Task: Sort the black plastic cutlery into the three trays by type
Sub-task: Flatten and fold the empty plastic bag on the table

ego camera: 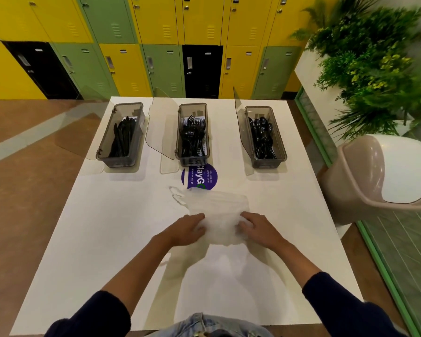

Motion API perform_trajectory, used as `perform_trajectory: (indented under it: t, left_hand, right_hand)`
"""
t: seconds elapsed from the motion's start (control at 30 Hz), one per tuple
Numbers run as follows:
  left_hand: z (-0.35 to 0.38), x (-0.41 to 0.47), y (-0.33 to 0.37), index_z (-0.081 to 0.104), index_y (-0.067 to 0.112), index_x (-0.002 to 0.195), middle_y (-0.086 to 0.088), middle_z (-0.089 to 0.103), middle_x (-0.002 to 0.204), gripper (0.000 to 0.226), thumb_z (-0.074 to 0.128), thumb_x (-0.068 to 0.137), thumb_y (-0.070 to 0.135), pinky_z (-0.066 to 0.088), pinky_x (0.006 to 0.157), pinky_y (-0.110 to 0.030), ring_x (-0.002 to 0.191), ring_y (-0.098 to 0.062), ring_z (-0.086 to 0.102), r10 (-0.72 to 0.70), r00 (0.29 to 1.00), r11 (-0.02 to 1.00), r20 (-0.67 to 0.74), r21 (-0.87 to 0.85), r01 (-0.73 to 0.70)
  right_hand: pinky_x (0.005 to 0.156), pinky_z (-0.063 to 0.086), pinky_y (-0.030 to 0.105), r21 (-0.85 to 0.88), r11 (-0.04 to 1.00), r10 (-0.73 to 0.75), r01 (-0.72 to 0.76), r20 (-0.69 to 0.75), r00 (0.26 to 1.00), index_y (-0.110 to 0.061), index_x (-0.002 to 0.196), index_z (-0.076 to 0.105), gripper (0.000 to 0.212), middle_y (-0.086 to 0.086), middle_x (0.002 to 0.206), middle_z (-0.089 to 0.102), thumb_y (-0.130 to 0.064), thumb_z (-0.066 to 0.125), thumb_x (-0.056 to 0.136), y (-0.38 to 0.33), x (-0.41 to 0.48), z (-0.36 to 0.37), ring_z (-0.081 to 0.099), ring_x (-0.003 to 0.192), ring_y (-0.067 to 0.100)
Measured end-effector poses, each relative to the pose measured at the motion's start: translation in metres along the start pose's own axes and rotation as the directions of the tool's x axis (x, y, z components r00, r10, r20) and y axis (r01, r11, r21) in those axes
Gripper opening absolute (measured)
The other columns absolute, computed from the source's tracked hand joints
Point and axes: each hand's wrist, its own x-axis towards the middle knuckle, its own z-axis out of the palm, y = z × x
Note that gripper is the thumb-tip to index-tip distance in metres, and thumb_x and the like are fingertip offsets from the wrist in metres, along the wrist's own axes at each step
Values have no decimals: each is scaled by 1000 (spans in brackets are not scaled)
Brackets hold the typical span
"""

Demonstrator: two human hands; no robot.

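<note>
Cutlery's all in the three trays at the far side of the table (112, 239): knives (122, 138) left, forks (192, 138) middle, spoons (263, 138) right, no loose pieces I can see. Both my left hand (187, 231) and right hand (258, 229) are pinching the thin clear plastic bag (220, 218). It looks feather-light, floppy and slippery, so I'd bunch the edges, not grab the middle.

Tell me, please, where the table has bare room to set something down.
Free: the table left of the left hand, right of the right hand, and between trays. Crowded: the middle, with bag, sticker and fork tray.
</note>
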Motion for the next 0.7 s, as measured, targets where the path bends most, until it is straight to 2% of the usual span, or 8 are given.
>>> perform_trajectory:
  t: [0.07, 0.1, 0.17, 0.27, 0.4, 0.47, 0.6, 0.7]
  left_hand:
    - [-8, 1, 1, 54, 6, 109, -10, 59, 110, 23, 43, 99, 23, 37, 83, -32, 98, -17, 48, -89, 996, 977, 29, -191, 93]
    - [-10, 1, -1, 54, 12, 98, -4, 58, 100, 16, 43, 100, 24, 39, 80, -33, 94, -17, 47, -121, 992, 956, 40, -263, 128]
    - [-10, 2, -8, 47, 17, 86, 3, 50, 83, 18, 46, 99, 30, 40, 67, -28, 84, -18, 47, -185, 981, 918, 58, -347, 194]
    - [-2, 2, -17, 39, 15, 102, -2, 50, 88, 25, 49, 96, 37, 45, 58, -23, 80, -17, 51, -285, 957, 864, 50, -419, 279]
    - [9, 1, -21, 25, 16, 128, -7, 44, 112, 43, 49, 96, 33, 50, 67, -30, 100, -26, 53, -330, 942, 805, -65, -541, 245]
    - [8, 3, -23, 26, 15, 132, -7, 44, 112, 43, 48, 98, 30, 47, 71, -33, 100, -26, 52, -335, 936, 823, -109, -517, 234]
    - [3, 8, -33, 39, 8, 108, -12, 52, 97, 24, 45, 99, 29, 49, 59, -31, 88, -27, 56, -347, 935, 884, -72, -358, 301]
    - [0, 9, -37, 37, 9, 99, -9, 52, 86, 20, 45, 99, 27, 48, 53, -30, 80, -27, 55, -320, 944, 914, -82, -289, 285]
  right_hand:
    - [67, 44, 18, 127, 989, 82, -76, -42, 996, -25, 79, 58, 16, -6, 80, 66, -27, 52, 94, 1, 3, 1, 61, 79, 17]
    - [67, 44, 21, 168, 979, 127, -116, -58, 990, -23, 81, 58, 16, -4, 82, 67, -30, 53, 94, 1, 4, 2, 62, 79, 18]
    - [64, 44, 24, 195, 966, 188, -169, -87, 978, -19, 85, 57, 19, 0, 85, 67, -37, 56, 92, 2, 6, 7, 62, 79, 20]
    - [65, 42, 27, 175, 953, 270, -246, -132, 954, -18, 89, 55, 30, 4, 89, 66, -47, 61, 87, 2, 10, 14, 60, 83, 22]
    - [68, 42, 31, 114, 941, 334, -317, -194, 922, -17, 95, 50, 41, 5, 91, 63, -53, 64, 82, -5, 16, 18, 59, 85, 25]
    - [70, 41, 30, 45, 932, 361, -359, -188, 913, -17, 100, 48, 44, 1, 93, 58, -54, 63, 82, -6, 20, 17, 55, 86, 22]
    - [71, 40, 30, -43, 893, 429, -448, -219, 876, -16, 101, 43, 45, 6, 104, 61, -49, 66, 82, 0, 22, 10, 53, 85, 22]
    - [79, 44, 32, -66, 904, 390, -422, -278, 878, -14, 107, 46, 47, 7, 115, 58, -41, 72, 79, -3, 30, 3, 56, 101, 24]
